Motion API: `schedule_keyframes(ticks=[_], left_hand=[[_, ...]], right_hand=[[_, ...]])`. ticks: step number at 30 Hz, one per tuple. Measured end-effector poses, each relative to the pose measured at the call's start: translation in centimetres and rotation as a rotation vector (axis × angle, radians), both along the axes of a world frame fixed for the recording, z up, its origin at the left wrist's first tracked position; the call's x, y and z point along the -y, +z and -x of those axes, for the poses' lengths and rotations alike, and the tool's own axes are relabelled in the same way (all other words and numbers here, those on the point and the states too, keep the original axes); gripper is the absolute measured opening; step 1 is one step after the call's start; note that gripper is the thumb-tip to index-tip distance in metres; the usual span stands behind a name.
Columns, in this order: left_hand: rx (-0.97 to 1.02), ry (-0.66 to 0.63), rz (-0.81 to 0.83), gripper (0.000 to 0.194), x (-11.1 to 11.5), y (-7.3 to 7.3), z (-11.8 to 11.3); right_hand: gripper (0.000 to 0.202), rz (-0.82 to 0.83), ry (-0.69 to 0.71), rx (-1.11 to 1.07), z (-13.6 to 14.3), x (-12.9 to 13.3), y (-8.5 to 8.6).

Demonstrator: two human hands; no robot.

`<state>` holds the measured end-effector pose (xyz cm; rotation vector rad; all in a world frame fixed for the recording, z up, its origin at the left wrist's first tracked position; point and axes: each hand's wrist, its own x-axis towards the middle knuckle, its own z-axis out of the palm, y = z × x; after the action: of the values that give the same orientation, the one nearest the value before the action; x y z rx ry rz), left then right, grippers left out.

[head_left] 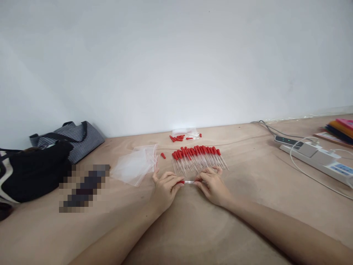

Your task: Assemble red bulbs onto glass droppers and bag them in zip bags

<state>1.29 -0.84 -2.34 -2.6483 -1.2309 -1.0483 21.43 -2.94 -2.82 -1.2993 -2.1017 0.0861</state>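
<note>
My left hand pinches a red rubber dropper bulb. From the bulb's open end a clear glass dropper tube runs level to my right hand, whose thumb and fingers are closed around it. Just beyond my hands lies a row of droppers, red bulbs pointing away and clear tips towards me. One loose red bulb rests left of the row. Farther back, several more red bulbs lie beside and on a clear plastic bag.
Clear zip bags lie left of my hands, with a blurred-out dark object nearby. A black bag and a striped bag stand at far left. To the right are a power strip with cables and coloured folders.
</note>
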Motion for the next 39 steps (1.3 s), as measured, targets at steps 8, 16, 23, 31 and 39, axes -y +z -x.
schedule_keyframes(ticks=[8,16,23,31,39], left_hand=[[-0.024,-0.02,0.005,0.015,-0.2,0.0,0.0],[-0.033,-0.074,0.018,0.017,0.0,0.2,0.0],[0.047,-0.127,-0.023,0.016,0.2,0.1,0.0],[0.027,-0.156,-0.056,0.017,0.5,0.3,-0.2],[0.055,-0.176,-0.133,0.024,0.9,0.3,-0.7]], right_hand=[[0.019,-0.072,0.073,0.075,0.1,0.2,-0.2],[0.018,-0.048,0.131,0.011,0.3,0.4,-0.3],[0.021,-0.156,0.162,0.066,0.5,0.6,-0.3],[0.025,-0.502,0.207,0.206,0.4,0.4,-0.6],[0.021,-0.479,0.216,0.151,0.8,-0.4,-0.6]])
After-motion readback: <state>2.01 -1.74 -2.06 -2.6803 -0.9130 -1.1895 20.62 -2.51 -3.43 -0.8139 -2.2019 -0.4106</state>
